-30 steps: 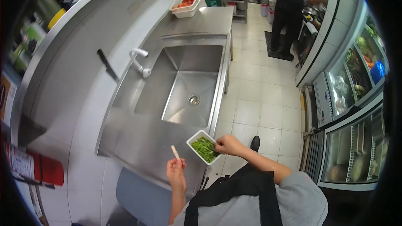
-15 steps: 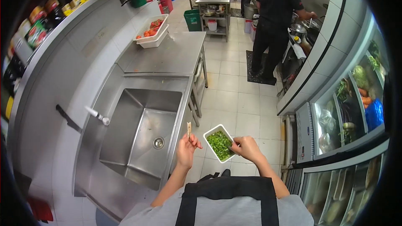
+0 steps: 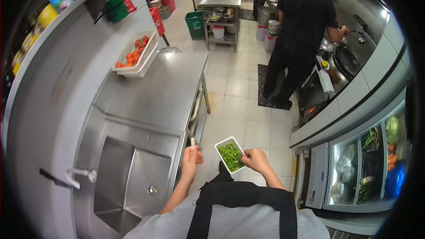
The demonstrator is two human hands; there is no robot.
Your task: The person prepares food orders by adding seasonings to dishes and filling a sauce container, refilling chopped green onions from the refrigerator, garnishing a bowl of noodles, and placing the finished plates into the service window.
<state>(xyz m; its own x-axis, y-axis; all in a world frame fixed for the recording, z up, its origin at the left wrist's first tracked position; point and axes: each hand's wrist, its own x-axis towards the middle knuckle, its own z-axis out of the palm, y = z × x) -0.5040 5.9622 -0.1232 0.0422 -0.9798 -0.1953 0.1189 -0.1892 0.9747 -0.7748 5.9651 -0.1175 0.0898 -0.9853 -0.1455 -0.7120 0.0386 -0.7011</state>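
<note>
My right hand (image 3: 256,160) grips the right rim of a white rectangular tub (image 3: 218,144), held tilted in front of my body. Chopped green herbs, perhaps spring onion (image 3: 229,157), fill much of it. To the left, my left hand (image 3: 191,161) pinches a small pale stick-like piece (image 3: 193,141) that points up from the fingertips; its kind I cannot make out. The other fingers of that hand are loosely curled, apart from the tub.
On my left are a steel sink (image 3: 128,181) with a tap (image 3: 84,175) and a steel counter (image 3: 164,84) bearing a white basket (image 3: 144,64) of tomatoes (image 3: 134,56). A co-worker (image 3: 305,31) stands ahead at the stove. To my right is a glass-doored fridge (image 3: 318,175) of vegetables.
I have moved forward along the aisle; the counter, co-worker and fridge appear nearer. Both hands keep their holds. The co-worker's arm has shifted, with a ladle now showing at the hand.
</note>
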